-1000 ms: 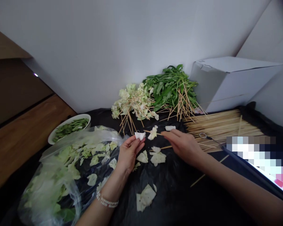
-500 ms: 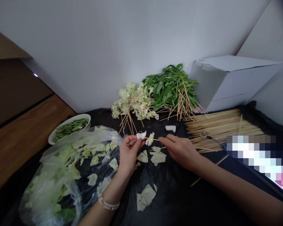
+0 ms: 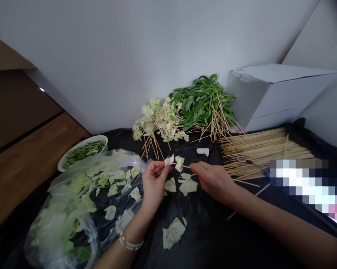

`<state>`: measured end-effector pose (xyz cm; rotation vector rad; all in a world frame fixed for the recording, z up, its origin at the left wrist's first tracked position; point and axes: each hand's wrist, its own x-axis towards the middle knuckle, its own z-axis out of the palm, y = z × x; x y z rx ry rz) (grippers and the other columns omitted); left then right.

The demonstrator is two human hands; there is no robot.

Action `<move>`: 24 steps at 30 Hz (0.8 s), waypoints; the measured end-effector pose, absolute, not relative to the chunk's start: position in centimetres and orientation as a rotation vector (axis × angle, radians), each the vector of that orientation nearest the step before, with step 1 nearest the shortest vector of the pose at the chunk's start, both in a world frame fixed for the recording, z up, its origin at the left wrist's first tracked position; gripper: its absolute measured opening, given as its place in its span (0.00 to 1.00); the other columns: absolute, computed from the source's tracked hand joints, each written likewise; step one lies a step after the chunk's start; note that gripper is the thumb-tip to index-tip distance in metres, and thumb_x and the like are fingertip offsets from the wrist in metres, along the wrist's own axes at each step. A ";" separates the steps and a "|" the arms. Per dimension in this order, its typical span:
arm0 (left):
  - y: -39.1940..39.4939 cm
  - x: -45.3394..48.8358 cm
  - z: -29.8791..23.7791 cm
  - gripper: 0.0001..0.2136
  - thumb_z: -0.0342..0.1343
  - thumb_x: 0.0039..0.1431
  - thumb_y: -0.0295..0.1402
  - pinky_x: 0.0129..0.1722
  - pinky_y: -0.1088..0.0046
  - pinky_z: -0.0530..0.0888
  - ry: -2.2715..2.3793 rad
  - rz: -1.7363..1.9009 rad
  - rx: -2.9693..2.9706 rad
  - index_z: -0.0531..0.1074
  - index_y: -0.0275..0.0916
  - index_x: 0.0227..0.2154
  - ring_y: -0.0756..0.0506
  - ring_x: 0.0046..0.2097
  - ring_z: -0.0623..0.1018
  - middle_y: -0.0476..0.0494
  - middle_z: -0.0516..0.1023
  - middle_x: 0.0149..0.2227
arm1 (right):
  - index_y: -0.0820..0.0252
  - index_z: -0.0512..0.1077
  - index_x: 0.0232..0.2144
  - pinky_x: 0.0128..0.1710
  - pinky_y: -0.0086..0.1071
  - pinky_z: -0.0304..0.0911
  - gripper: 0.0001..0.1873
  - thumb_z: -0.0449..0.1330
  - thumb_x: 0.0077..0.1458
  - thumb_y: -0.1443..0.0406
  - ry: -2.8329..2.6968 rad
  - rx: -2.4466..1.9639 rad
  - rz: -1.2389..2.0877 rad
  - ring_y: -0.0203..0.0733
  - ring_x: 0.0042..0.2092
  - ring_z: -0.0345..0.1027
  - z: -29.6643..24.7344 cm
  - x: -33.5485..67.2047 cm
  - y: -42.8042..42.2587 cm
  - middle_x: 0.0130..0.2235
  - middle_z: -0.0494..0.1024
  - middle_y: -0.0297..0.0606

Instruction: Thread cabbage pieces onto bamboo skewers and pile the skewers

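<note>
In the head view, my left hand (image 3: 154,181) pinches a pale cabbage piece (image 3: 169,160) at the tip of a bamboo skewer (image 3: 186,166). My right hand (image 3: 213,181) is closed around the skewer from the other side. Between the hands, another cabbage piece (image 3: 179,163) is threaded on the stick. Just below lie loose cabbage pieces (image 3: 188,186) on the black plastic sheet (image 3: 207,231), and a larger cabbage leaf (image 3: 174,233) rests nearer to me. To the left, a clear plastic bag (image 3: 56,209) holds many cut leaves.
Behind my hands are piles of skewered cabbage (image 3: 154,119) and skewered leafy greens (image 3: 196,101). Loose bamboo skewers (image 3: 263,149) spread at right, beside a pixelated bright device (image 3: 305,190). A white box (image 3: 280,97) stands behind them. A bowl of green beans (image 3: 83,151) sits at left.
The cabbage piece in my left hand has shifted slightly right and tilted upward. The threaded piece has turned a little on the skewer. Both hands keep their grip.
</note>
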<state>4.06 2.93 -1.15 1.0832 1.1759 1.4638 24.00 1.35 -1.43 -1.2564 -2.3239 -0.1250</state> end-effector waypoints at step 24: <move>2.5 4.6 -1.7 0.11 0.68 0.44 0.32 0.36 0.73 0.76 1.178 1.454 1.132 0.71 0.39 0.28 0.48 0.32 0.80 0.48 0.81 0.29 | 0.61 0.69 0.36 0.30 0.30 0.53 0.13 0.48 0.55 0.77 -2.344 -1.326 0.085 0.37 0.32 0.64 -1.6 23.6 1.2 0.32 0.72 0.38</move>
